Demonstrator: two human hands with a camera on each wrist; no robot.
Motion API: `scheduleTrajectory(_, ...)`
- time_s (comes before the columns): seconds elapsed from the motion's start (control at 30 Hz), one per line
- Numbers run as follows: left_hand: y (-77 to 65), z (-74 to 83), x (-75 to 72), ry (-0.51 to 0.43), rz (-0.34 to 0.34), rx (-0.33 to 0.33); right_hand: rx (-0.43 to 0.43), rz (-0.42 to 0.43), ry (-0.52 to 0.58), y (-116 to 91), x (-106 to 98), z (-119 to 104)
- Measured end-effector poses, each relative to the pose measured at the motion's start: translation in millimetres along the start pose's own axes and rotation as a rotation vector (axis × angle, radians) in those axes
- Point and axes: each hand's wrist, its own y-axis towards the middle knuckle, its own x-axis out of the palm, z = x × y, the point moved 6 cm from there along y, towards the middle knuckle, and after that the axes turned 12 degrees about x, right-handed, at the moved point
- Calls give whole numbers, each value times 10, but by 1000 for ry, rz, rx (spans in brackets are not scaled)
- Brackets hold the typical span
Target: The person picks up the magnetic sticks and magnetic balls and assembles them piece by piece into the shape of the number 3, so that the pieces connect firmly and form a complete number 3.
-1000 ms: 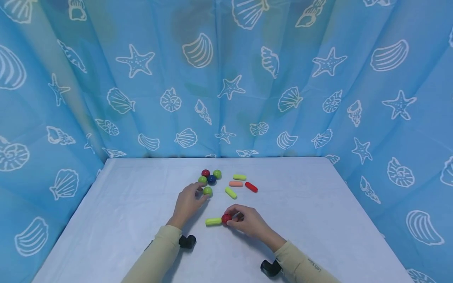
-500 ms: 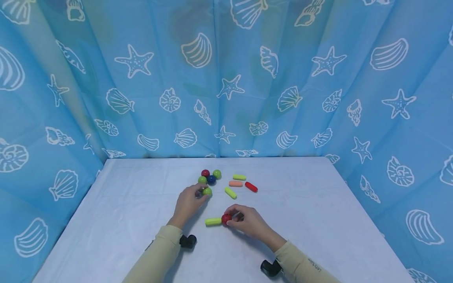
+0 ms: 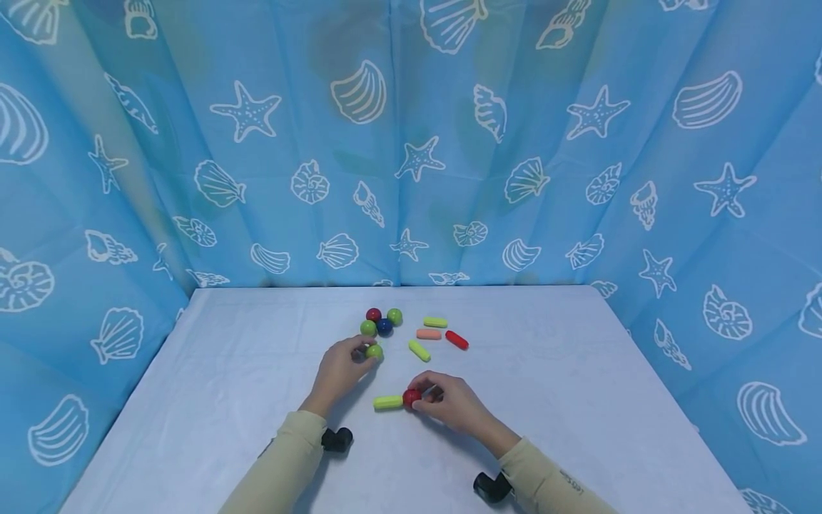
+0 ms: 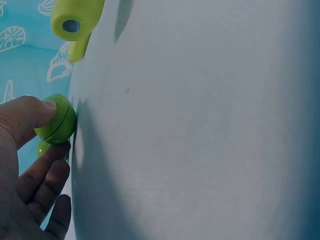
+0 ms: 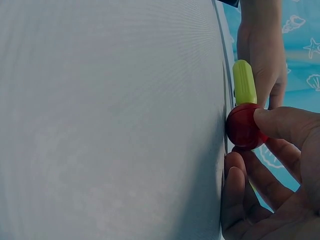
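My left hand [image 3: 338, 368] pinches a green ball [image 3: 375, 353] between thumb and fingers, low over the white table. In the left wrist view a seam runs around this green ball [image 4: 61, 121]. With thumb and fingertips, my right hand [image 3: 453, 401] grips a red ball [image 3: 412, 398]. A yellow-green ribbed stick [image 3: 387, 402] meets the red ball on its left side, end-on. The right wrist view has the stick [image 5: 244, 82] standing out from the red ball [image 5: 243, 126], away from my thumb.
Beyond my left hand cluster a dark red ball [image 3: 373, 315], a dark blue ball [image 3: 384, 327] and two green balls [image 3: 394, 316]. Right of them lie a pink stick [image 3: 429, 334], a red stick [image 3: 457, 340] and two yellow-green sticks [image 3: 419, 350]. A blue curtain [image 3: 411, 214] borders the table.
The green ball in my left hand has shifted slightly toward me, away from the ball cluster. My right hand and the red ball with its stick look unchanged.
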Motion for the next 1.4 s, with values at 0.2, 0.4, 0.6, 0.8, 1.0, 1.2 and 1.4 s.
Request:
scheduleTrajectory(0.2, -28, -8, -6, -14, -15, -15, 9, -1, 11, -1, -5, 9)
scheduleTrajectory(0.4, -87, -16, -39, -28, -27, -24, 11, 2, 14, 5, -3, 14)
scheduleTrajectory(0.6, -146, -39, -67, -35, -35, -14, 11, 0, 18, 15, 2, 22)
scheduleTrajectory(0.8, -206, -33, -93, -53, -34, 5, 14, -1, 16, 14, 1, 19)
scheduleTrajectory(1.0, -266, -20, -105, -77, -36, 11, 28, -2, 17, 12, -7, 9)
scheduleTrajectory(1.2, -353, -23, -115, -80, -54, -3, 29, -2, 13, 22, 5, 19)
scheduleTrajectory(1.4, -431, -7, -140, -83, -76, -9, 23, -2, 12, 26, 18, 14)
